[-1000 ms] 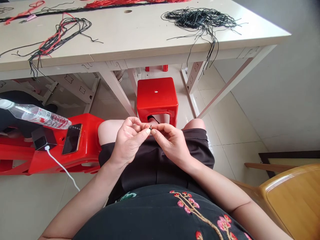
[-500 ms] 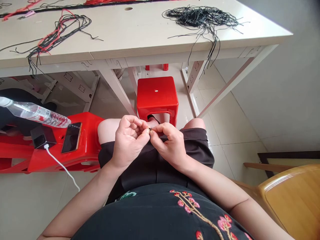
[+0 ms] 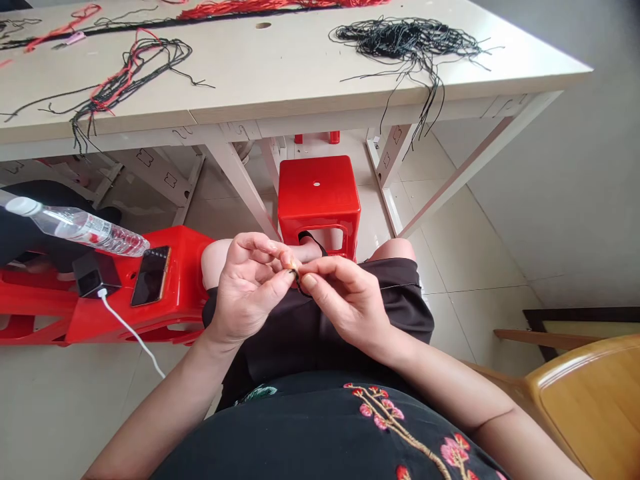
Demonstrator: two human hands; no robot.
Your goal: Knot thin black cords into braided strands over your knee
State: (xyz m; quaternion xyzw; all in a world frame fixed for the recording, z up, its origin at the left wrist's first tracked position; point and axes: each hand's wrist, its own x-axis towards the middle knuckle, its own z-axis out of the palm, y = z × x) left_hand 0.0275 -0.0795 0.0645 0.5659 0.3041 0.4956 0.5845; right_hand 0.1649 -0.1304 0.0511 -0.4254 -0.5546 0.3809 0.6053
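We are logging a smartphone [image 3: 150,276] lying on a red plastic stool [image 3: 185,240], a black charger [image 3: 95,275] and water bottle [image 3: 75,225] just beside it, and a second red stool [image 3: 319,190] standing under the pale table [image 3: 280,77]

The cord [image 3: 299,283] is black, the top [image 3: 280,433] black with pink embroidered blossoms [image 3: 454,452].

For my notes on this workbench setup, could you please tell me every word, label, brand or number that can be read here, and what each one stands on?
Nothing can be read with certainty.
Red and white label on the plastic water bottle: too small and blurred to read.
Phone: dark screen, no text showing.
Black outlined marks on the white table frame: shapes only, no legible text.
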